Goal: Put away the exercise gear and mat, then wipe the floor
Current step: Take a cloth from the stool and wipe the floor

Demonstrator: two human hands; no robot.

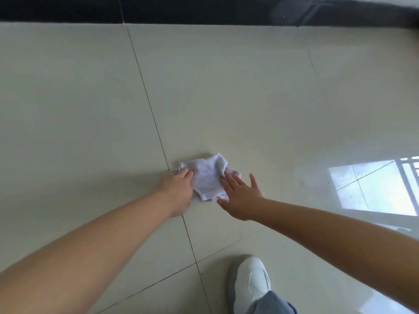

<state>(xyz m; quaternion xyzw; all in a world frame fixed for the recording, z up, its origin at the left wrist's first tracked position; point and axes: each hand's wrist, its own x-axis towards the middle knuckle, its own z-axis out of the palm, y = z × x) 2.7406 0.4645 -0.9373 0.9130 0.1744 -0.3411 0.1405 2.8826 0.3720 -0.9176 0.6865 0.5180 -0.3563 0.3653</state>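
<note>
Cloth (209,177): soft, light, limp; we judge it bunches easily.
Left hand (179,191): fingers curled, gripping its nine-o'clock edge.
Right hand (241,196): fingers spread flat, pressing its three-o'clock edge.

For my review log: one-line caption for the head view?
Both hands, left hand and right hand, press a white cloth onto the tiled floor.

One head-worn camera looks steeply down and forward from close above the tiled floor (226,98), dark baseboard (204,10) along the frame's top.
</note>
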